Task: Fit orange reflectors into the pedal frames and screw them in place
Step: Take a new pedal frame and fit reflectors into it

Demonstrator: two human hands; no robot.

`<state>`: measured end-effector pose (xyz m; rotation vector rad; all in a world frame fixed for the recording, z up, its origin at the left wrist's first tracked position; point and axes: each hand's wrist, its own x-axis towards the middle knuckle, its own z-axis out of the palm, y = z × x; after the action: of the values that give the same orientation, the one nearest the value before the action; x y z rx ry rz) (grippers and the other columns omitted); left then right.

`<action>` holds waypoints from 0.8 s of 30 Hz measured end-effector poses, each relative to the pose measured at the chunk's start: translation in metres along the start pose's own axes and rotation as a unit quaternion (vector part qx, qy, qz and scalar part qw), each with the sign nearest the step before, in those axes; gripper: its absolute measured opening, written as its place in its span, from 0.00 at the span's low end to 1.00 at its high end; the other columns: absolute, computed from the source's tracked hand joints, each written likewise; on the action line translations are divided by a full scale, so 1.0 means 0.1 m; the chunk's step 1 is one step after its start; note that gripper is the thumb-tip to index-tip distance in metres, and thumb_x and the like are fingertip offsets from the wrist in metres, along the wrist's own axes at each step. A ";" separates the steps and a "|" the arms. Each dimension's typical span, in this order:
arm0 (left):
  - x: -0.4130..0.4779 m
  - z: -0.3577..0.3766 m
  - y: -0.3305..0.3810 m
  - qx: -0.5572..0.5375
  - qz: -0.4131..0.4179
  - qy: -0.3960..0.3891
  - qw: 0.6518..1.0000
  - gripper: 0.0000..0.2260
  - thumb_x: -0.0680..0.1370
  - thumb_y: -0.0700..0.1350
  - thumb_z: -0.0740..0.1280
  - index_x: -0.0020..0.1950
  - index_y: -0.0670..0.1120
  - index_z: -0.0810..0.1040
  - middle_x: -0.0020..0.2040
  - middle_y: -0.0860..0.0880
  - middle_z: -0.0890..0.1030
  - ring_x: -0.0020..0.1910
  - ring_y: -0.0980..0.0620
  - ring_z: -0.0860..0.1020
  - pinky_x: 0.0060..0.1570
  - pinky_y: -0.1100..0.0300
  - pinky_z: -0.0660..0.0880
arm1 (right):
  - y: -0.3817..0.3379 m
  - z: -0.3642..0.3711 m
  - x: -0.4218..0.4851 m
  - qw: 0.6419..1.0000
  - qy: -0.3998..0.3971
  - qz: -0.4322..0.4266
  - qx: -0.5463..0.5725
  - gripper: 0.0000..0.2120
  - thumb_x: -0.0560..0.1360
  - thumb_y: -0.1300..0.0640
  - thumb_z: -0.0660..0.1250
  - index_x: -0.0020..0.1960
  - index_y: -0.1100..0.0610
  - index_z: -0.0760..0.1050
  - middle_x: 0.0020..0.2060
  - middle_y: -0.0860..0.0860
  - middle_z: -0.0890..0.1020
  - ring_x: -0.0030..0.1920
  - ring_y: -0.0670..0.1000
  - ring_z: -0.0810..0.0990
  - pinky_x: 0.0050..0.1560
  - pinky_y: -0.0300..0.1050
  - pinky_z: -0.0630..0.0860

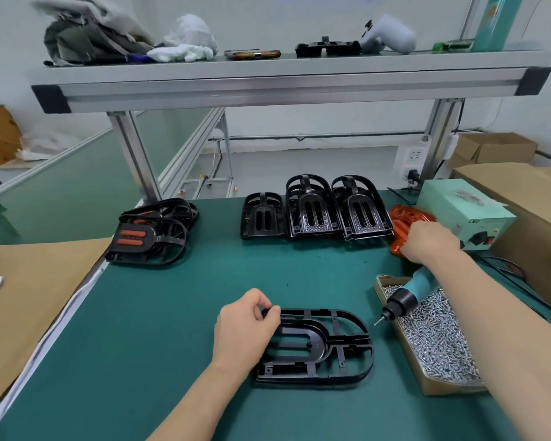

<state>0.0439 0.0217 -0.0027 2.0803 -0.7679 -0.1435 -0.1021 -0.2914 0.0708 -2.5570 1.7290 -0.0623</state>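
On the green bench mat [159,329] a black pedal frame [325,348] is laid flat, its left end gripped by the left hand [245,326], fingers curled over the rim. Beyond and right of the frame, the orange reflectors [407,218] are covered by the right hand [427,241]; whether one is grasped cannot be told. A screw box [436,345] is set right of the frame, and an aluminium shelf [283,87] is mounted above it.
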 end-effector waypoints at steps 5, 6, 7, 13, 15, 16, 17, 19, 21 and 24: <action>-0.04 -0.02 0.01 0.013 0.012 -0.002 1.000 0.08 0.70 0.52 0.69 0.35 0.52 0.72 0.28 0.53 0.76 0.31 0.52 0.73 0.33 0.61 0.71 | -0.02 -0.02 -0.07 0.999 0.000 -0.002 -0.033 0.04 0.74 0.60 0.68 0.48 0.60 0.76 0.36 0.52 0.74 0.37 0.54 0.74 0.39 0.49 0.72; -0.04 -0.02 0.01 0.015 0.015 0.000 1.000 0.08 0.69 0.54 0.67 0.36 0.52 0.72 0.28 0.53 0.76 0.31 0.52 0.74 0.32 0.61 0.70 | -0.02 -0.02 -0.08 0.999 0.001 -0.002 -0.035 0.06 0.75 0.60 0.67 0.50 0.61 0.76 0.39 0.53 0.75 0.39 0.55 0.74 0.40 0.49 0.72; -0.05 -0.02 0.02 0.016 0.018 0.002 1.000 0.08 0.69 0.54 0.67 0.37 0.52 0.72 0.28 0.53 0.76 0.32 0.52 0.74 0.32 0.62 0.70 | -0.01 -0.03 -0.10 0.999 0.004 -0.004 -0.034 0.07 0.75 0.60 0.67 0.52 0.61 0.76 0.42 0.54 0.76 0.42 0.56 0.75 0.41 0.50 0.73; -0.05 -0.02 0.01 0.012 0.024 0.005 1.000 0.08 0.72 0.50 0.71 0.36 0.53 0.74 0.29 0.54 0.76 0.32 0.53 0.74 0.33 0.61 0.68 | 0.03 -0.13 -0.18 0.997 0.049 -0.018 0.057 0.04 0.79 0.61 0.63 0.46 0.60 0.70 0.43 0.57 0.76 0.42 0.59 0.73 0.43 0.49 0.71; -0.05 -0.02 0.00 0.013 0.027 0.011 0.999 0.10 0.73 0.50 0.72 0.34 0.53 0.74 0.29 0.55 0.76 0.32 0.54 0.73 0.33 0.61 0.68 | 0.04 -0.13 -0.23 0.991 0.069 -0.029 0.111 0.05 0.81 0.60 0.60 0.48 0.61 0.71 0.43 0.58 0.77 0.43 0.59 0.73 0.44 0.49 0.69; -0.05 -0.02 0.00 0.011 0.028 0.012 0.999 0.10 0.73 0.50 0.72 0.34 0.53 0.74 0.29 0.56 0.75 0.31 0.54 0.73 0.33 0.61 0.68 | 0.04 -0.13 -0.26 0.987 0.076 -0.038 0.136 0.06 0.82 0.59 0.59 0.49 0.61 0.72 0.44 0.58 0.78 0.44 0.60 0.74 0.45 0.49 0.69; -0.04 -0.02 0.00 0.005 0.029 0.013 0.999 0.10 0.73 0.49 0.72 0.33 0.52 0.75 0.28 0.56 0.75 0.30 0.54 0.73 0.34 0.60 0.69 | 0.03 -0.14 -0.31 0.983 0.081 -0.048 0.160 0.06 0.82 0.59 0.59 0.49 0.60 0.73 0.44 0.58 0.80 0.45 0.60 0.75 0.45 0.50 0.70; -0.04 -0.01 0.00 -0.009 0.030 0.014 0.999 0.11 0.73 0.48 0.72 0.33 0.52 0.75 0.27 0.55 0.74 0.28 0.55 0.71 0.35 0.60 0.71 | -0.01 -0.15 -0.42 0.973 0.091 -0.073 0.200 0.06 0.82 0.58 0.60 0.48 0.58 0.73 0.44 0.57 0.80 0.45 0.59 0.76 0.46 0.52 0.73; -0.03 -0.02 0.00 -0.020 0.028 0.015 0.999 0.11 0.74 0.47 0.72 0.33 0.52 0.76 0.26 0.55 0.74 0.27 0.56 0.70 0.35 0.59 0.71 | -0.08 -0.17 -0.55 0.962 0.108 -0.103 0.228 0.06 0.82 0.57 0.62 0.47 0.56 0.74 0.42 0.54 0.80 0.44 0.58 0.76 0.47 0.52 0.73; -0.03 -0.02 -0.01 -0.044 0.030 0.019 0.998 0.11 0.74 0.45 0.72 0.32 0.51 0.77 0.27 0.53 0.75 0.28 0.57 0.70 0.35 0.59 0.71 | -0.20 -0.21 -0.78 0.940 0.133 -0.149 0.276 0.06 0.80 0.56 0.64 0.44 0.53 0.75 0.38 0.46 0.79 0.40 0.51 0.76 0.39 0.45 0.69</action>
<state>0.0425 0.0251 -0.0026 1.9700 -0.7864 -0.1012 -0.1138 -0.2115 0.0929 -2.4116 1.1354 -0.8154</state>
